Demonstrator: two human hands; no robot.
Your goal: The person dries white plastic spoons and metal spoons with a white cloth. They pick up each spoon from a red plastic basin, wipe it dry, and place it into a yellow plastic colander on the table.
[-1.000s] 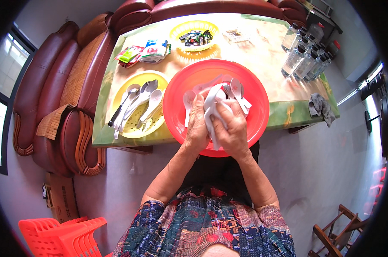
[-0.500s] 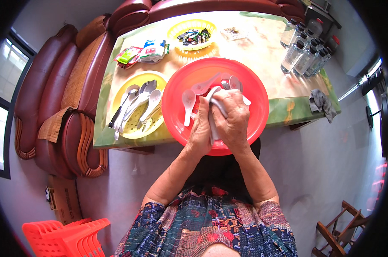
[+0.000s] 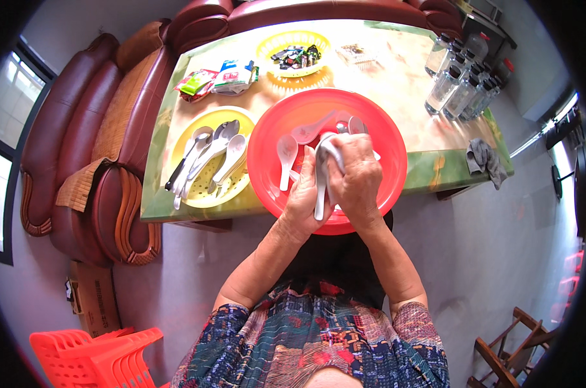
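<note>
Over a red basin (image 3: pixel 391 145), both of my hands are closed together. My left hand (image 3: pixel 301 205) grips a white soup spoon (image 3: pixel 320 197), whose handle points down toward me. My right hand (image 3: pixel 359 176) presses a pale cloth (image 3: pixel 332 150) around the upper part of that spoon, so its bowl is mostly hidden. Inside the basin lie several more soup spoons, among them a white spoon (image 3: pixel 286 153) at the left side. Left of the basin, a yellow perforated basket (image 3: pixel 188 132) holds several white and metal spoons.
Farther back on the table stand a yellow basket (image 3: pixel 262 52) of small dark packets, bagged packets (image 3: pixel 233 77) and several clear bottles (image 3: pixel 443 87) with dark lids. A grey rag (image 3: pixel 486 160) hangs over the right edge. Red plastic stools (image 3: pixel 102 355) stand at lower left.
My right hand has shifted slightly, with the cloth bunched closer around the spoon. The spoon's handle now shows more fully below my hands.
</note>
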